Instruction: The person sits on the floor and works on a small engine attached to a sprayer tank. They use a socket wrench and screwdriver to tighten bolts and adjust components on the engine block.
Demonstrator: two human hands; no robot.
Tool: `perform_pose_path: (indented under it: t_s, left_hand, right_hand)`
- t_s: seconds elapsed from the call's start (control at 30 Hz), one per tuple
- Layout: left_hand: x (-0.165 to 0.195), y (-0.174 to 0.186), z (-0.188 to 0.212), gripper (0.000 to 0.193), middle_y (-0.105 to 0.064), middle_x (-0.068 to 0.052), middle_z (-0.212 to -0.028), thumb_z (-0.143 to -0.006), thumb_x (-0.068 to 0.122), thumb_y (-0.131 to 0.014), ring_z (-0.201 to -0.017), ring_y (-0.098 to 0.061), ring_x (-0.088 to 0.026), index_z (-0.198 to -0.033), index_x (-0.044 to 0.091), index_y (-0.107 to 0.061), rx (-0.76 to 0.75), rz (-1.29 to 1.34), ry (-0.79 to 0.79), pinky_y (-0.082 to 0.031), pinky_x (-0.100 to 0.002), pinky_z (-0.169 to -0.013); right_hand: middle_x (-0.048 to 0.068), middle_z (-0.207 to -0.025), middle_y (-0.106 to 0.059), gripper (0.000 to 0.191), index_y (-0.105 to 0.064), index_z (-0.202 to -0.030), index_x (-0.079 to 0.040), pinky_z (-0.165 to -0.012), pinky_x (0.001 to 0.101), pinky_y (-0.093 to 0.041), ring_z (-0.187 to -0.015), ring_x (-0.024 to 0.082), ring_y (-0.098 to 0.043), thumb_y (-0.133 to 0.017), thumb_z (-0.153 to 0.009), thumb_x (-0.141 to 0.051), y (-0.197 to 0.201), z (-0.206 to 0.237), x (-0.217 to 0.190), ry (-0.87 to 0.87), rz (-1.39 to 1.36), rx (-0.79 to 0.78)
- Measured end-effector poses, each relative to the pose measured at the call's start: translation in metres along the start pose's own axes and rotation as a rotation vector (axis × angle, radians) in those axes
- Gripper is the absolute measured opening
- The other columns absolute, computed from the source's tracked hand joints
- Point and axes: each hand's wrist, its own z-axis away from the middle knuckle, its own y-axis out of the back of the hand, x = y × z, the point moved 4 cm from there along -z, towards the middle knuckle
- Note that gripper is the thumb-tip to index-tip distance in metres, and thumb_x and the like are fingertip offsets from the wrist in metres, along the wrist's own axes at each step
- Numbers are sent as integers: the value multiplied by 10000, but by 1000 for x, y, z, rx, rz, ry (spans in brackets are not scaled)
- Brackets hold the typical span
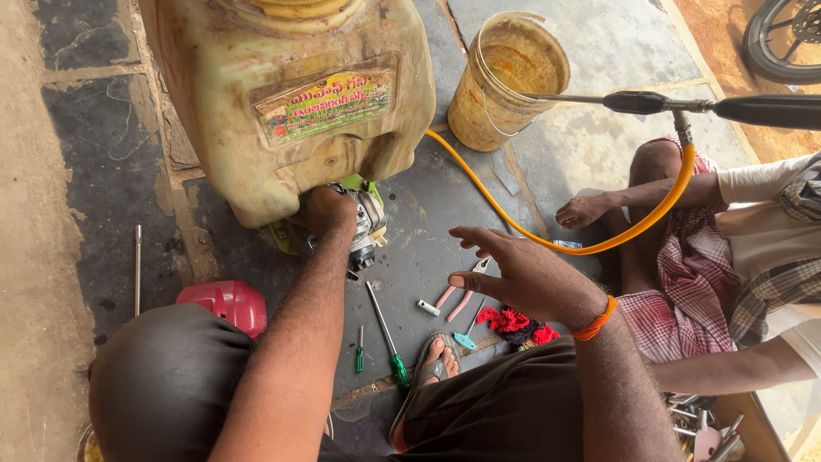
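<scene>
Your left hand (327, 211) grips the engine (366, 227) under the tank (291, 94); your right hand (513, 269) hovers, fingers wide, above the pliers (462, 297).

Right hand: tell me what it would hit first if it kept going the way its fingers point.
The right hand is open, hovering with fingers pointing left. Straight on, it would probably first meet the small engine under the yellowed tank, where the left hand is pressed. Its height above the floor is unclear.

I'm squatting at an open-air repair spot on a stone floor (590, 34): screwdrivers (386, 335) and pliers (462, 295) lie just beside the grimy sprayer tank (291, 94), a stained bucket (509, 77) behind it.
</scene>
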Motion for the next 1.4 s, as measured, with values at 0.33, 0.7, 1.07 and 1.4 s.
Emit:
perform_pose_path:
  t_s: [0.33,0.7,1.07,1.4]
  left_hand:
    - [-3,-12,-7,304,-608,-234,-1370,-945,214,-646,-1343,-510,-385,-1191,46,-708,21,-107,41,-234,-619,-1176]
    - [-1,-1,1,241,-642,-231,-1287,-964,148,-607,-1345,-511,-377,-1147,31,-712,0,-13,11,-187,-628,-1199]
    - [-6,-3,-4,259,-687,-278,-1167,-954,108,-570,-1238,-561,-424,-1129,-18,-713,213,92,-101,-218,-599,-1091]
    - [-33,5,-1,253,-752,-88,-1045,-869,351,-759,-1021,-706,-302,-1016,145,-747,-98,246,-139,-524,-499,-951]
  right_hand:
    - [91,-1363,-637,790,-469,-1530,-206,-1014,434,-523,-1266,225,-614,-602,-857,-599,-1,2,2,-7,-10,2]
    - [88,-1367,-629,801,-456,-1541,-221,-1017,443,-522,-1283,227,-596,-591,-852,-607,-3,-1,4,-29,14,-15]
    - [105,-1339,-663,765,-478,-1499,-180,-998,441,-527,-1248,245,-626,-631,-866,-582,-2,-4,-1,40,-26,9]
    - [134,-1320,-671,682,-522,-1457,-165,-999,444,-518,-1195,339,-650,-681,-906,-534,-110,-107,72,-116,115,-51]
